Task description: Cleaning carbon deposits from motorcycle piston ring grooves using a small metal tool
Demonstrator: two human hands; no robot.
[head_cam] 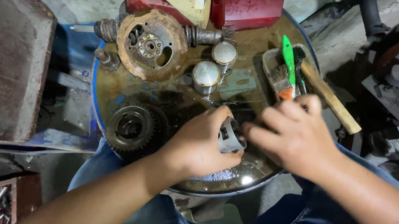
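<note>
Legs: the person's blue trousers (pixel 294 221) show at the bottom edge, knees on either side of the drum.
Left forearm: it comes in from the lower left and runs up and right, wrist bent slightly inward.
Left hand (pixel 200 144): knuckles up, fingers curled round the grey piston (pixel 229 135), clamped on it; the thumb lies over its top.
Piston: a short grey metal cylinder lying on its side, open end towards the camera, held just above the near right part of the counter.
Right forearm: it comes in from the lower right and slopes up and left.
Right hand (pixel 294 135): back of the hand up, fingers bunched and pressed against the piston's right side; what the fingertips hold cannot be told, as they are hidden under the hand.
Hands: close together, meeting at the piston.
Counter (pixel 118 94): the round, oily, rusty top of a blue drum, with a wet shiny patch near the front rim.
Gear (pixel 132 129): a dark toothed wheel lying flat, left of the left hand.
Two more pistons (pixel 215 65): silver-topped, upright, side by side beyond the hands.
Tray (pixel 271 59): at the right, holding a green-handled brush (pixel 287 62) and a paintbrush; a wooden handle (pixel 330 96) sticks out over its edge.
Rusty housing (pixel 150 43): round, at the far left.
Red engine part (pixel 246 7): at the far edge.
</note>
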